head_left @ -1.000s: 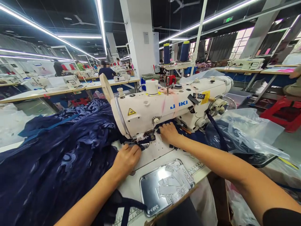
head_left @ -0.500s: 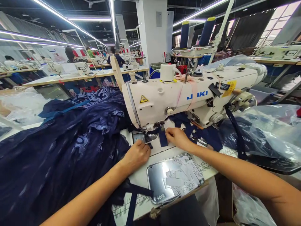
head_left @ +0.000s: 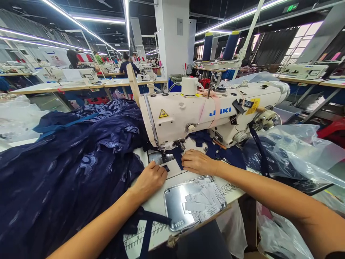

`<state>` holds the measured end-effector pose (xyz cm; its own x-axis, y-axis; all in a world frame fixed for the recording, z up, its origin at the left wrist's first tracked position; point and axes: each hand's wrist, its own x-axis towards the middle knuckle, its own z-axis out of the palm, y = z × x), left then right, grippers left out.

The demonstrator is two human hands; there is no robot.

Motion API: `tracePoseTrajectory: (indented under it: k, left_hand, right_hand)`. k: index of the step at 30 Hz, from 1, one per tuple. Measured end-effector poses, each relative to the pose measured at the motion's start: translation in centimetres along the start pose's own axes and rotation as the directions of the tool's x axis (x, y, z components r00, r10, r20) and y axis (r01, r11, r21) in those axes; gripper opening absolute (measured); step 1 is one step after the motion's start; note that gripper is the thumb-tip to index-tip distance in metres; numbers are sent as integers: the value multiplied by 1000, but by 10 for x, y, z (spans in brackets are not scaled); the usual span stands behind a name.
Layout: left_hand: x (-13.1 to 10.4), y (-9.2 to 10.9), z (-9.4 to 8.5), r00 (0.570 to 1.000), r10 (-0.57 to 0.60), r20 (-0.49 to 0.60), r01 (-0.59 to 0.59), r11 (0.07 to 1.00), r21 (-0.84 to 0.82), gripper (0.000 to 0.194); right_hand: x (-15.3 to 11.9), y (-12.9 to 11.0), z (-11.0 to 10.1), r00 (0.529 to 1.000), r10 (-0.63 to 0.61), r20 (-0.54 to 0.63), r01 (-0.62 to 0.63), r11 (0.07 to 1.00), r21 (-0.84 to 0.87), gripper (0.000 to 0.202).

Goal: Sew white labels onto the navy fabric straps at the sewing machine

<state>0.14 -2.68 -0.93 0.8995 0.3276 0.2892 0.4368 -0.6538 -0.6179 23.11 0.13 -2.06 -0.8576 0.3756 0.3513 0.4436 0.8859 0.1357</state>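
Observation:
My left hand (head_left: 152, 177) is closed at the front of the white sewing machine (head_left: 185, 118), beside the needle area. A small dark piece of fabric (head_left: 166, 168) pokes out at its fingers. My right hand (head_left: 198, 162) bends its fingers together at the edge of a navy fabric strip (head_left: 178, 157); its thumb is hidden. The strip lies flat just right of the presser foot, reaching under the machine head. Left of the machine, a heap of navy patterned fabric (head_left: 88, 162) covers the table and comes up near my left wrist.
A metal tray (head_left: 172, 201) with white printed labels (head_left: 207, 201) sits before my hands. Navy scraps (head_left: 231, 157) lie right of my right hand, then plastic-wrapped fabric (head_left: 285, 151). Two thread cones (head_left: 230, 46) stand behind the machine. People and other sewing tables are farther back.
My right hand has gone from a fingertip pinch on the strip to fingers laid more over its edge. My left hand stays by the presser foot. The view has shifted slightly.

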Motion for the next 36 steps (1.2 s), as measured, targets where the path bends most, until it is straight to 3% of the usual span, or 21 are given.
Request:
tracePoseTrajectory:
  k: [4,6,10,13,18,25,36]
  left_hand:
    - [-1,1,1,1000,-3,0,3,1000,-7,21]
    - [-2,2,1,1000,-9,-13,9,1000,-8,21]
    - [-7,1,1,997,-45,-55,45,999,1,22]
    - [-14,-1,0,993,-78,-84,80,997,15,23]
    - [-18,-1,1,986,-103,-133,107,994,24,25]
    - [-12,2,5,988,-85,-130,86,996,-3,24]
    - [-12,2,9,993,-92,-79,86,993,-78,25]
  right_hand:
    - [9,-4,-2,993,-121,6,121,984,-129,33]
    - [17,-12,-1,996,-90,-15,86,985,-148,30]
    - [39,-29,9,987,160,-31,-162,985,-62,18]
    - [54,-34,17,928,373,19,-373,922,106,13]
    - [63,-32,21,856,500,130,-510,779,365,16]
    - [65,-33,24,802,583,130,-566,671,478,18]
    - [62,-37,25,829,558,43,-513,727,456,14]
